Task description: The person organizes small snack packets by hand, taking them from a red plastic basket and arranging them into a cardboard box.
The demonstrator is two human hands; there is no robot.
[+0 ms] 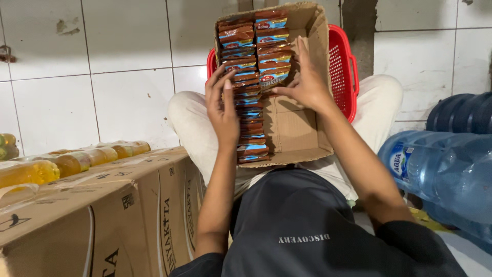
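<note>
An open cardboard box [292,131] rests on my lap, tilted against a red plastic basket [341,66]. Inside it stand two rows of small brown and blue snack packets [250,97], a long row on the left and a shorter one [272,51] at the far right. My left hand [221,105] lies flat against the left side of the long row, fingers spread. My right hand [306,82] presses its fingers on the near end of the shorter row, thumb touching the packets.
Closed cardboard cartons [102,205] stand at my left with bottles of yellow oil [66,163] lying on top. Large blue water jugs [446,169] lie at my right. A white tiled wall [102,66] is ahead.
</note>
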